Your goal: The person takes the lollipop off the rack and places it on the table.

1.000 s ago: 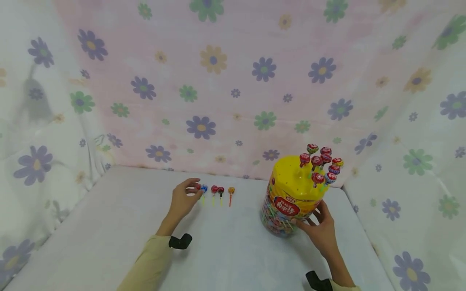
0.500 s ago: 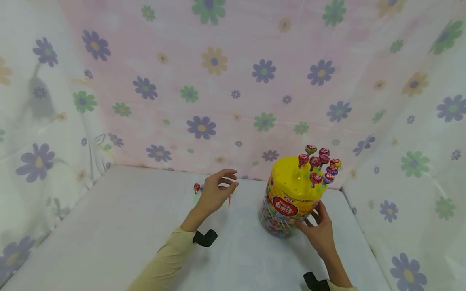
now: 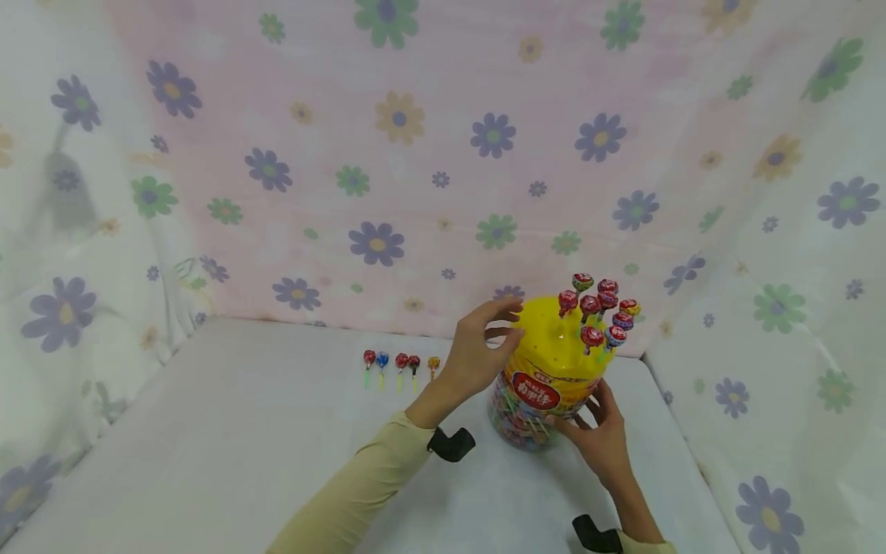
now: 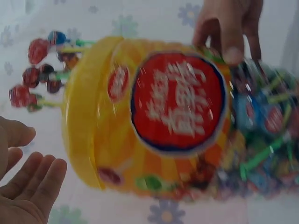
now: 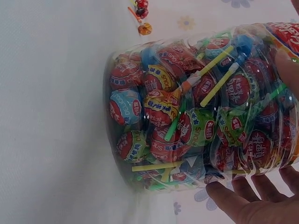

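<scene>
A clear plastic lollipop jar [image 3: 536,390] with a yellow lid [image 3: 540,335] stands on the white table, packed with wrapped lollipops [image 5: 161,107]. More lollipops [image 3: 591,337] stick up from the lid's right part. My right hand [image 3: 601,438] grips the jar low on its right side, thumb in front and fingers round the side. At the lid's left edge is my left hand [image 3: 477,346], its fingers bent loosely and apart from the thumb. In the left wrist view nothing lies between those fingers, and a small gap separates them from the lid.
Left of the jar, a short row of lollipops lies on the table [image 3: 242,446]: a red one [image 3: 369,358], a blue one [image 3: 382,359], others and an orange one [image 3: 434,362] partly behind my left forearm. A flowered curtain [image 3: 415,192] encloses the back and sides.
My left hand has moved right, from the left end of the lollipop row, past it, to the jar's lid. The right hand stays on the jar; the row lies as before.
</scene>
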A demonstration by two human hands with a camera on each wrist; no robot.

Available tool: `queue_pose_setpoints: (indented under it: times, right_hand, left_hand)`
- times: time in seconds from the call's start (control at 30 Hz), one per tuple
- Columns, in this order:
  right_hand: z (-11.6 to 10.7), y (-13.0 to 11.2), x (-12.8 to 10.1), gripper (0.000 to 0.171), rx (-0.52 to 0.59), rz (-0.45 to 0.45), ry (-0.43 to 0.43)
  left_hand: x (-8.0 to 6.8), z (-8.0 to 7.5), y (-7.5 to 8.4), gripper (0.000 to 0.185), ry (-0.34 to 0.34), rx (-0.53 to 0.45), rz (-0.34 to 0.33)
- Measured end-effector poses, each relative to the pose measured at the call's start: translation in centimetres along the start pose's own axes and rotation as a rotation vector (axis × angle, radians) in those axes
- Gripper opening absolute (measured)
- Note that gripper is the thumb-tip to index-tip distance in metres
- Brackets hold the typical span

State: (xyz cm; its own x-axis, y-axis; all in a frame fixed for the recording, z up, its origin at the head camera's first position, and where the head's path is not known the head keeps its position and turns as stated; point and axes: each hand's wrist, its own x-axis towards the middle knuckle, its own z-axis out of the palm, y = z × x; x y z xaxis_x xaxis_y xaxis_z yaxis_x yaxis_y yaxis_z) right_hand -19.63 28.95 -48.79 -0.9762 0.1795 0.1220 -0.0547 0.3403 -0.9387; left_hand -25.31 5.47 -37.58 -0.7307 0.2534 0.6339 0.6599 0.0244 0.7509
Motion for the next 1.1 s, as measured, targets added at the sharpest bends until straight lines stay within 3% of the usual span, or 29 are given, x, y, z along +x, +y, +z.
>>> queue_pose_setpoints:
  times: [0.27, 0.43, 1.1]
  right_hand:
    - [-0.1, 0.0, -0.2, 0.103, -0.019, -0.001, 0.011]
    - [0.0, 0.0, -0.2, 0.103, -0.006, 0.003, 0.003]
    - [0.1, 0.1, 0.2, 0.105, 0.0, 0.036, 0.017]
  left_hand:
    - [1.5, 3.2, 2.1, 0.046, -0.037, -0.033, -0.049]
    - [1.9, 4.2, 2.7, 0.045, -0.025, -0.071, -0.034]
    - [2.0, 5.7, 2.2, 0.036, 0.096, -0.046, 0.104]
